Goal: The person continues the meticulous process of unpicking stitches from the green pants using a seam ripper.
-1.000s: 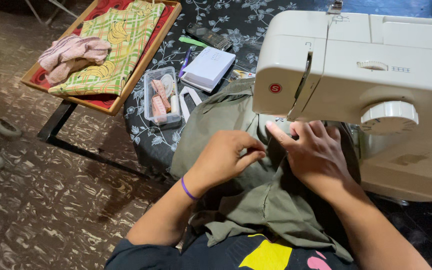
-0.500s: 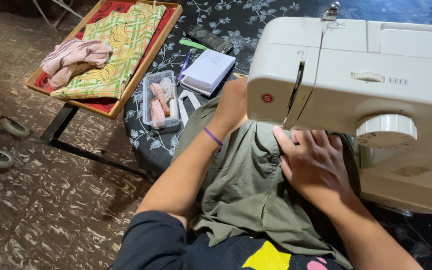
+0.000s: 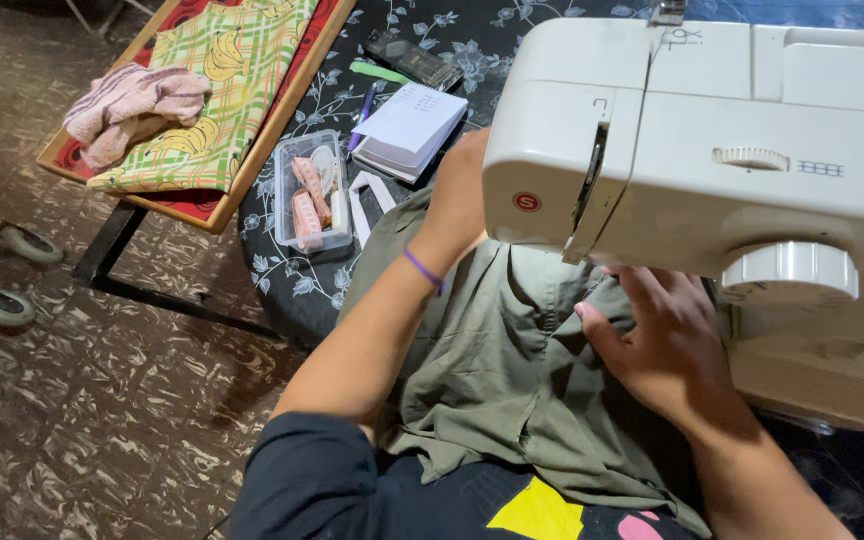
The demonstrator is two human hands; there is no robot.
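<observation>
An olive-green garment (image 3: 497, 370) lies under the head of a white sewing machine (image 3: 712, 150) and hangs down into my lap. My right hand (image 3: 657, 340) rests flat on the cloth just below the machine's head, fingers spread toward the needle area. My left hand (image 3: 462, 195) reaches past the far left side of the machine head, a purple band around its wrist; the fingers are hidden behind the machine, so I cannot tell whether they hold anything.
On the dark floral tablecloth (image 3: 282, 280) sit a clear plastic box of sewing bits (image 3: 310, 190), a white notepad (image 3: 412, 130), a pen and a dark remote-like object (image 3: 414, 60). A wooden tray table (image 3: 202, 100) carries yellow-green cloth and a pink towel. Patterned floor lies to the left.
My left hand has lifted off the cloth in front of me and reached up behind the left end of the machine. My view has moved closer. The right hand stays on the garment.
</observation>
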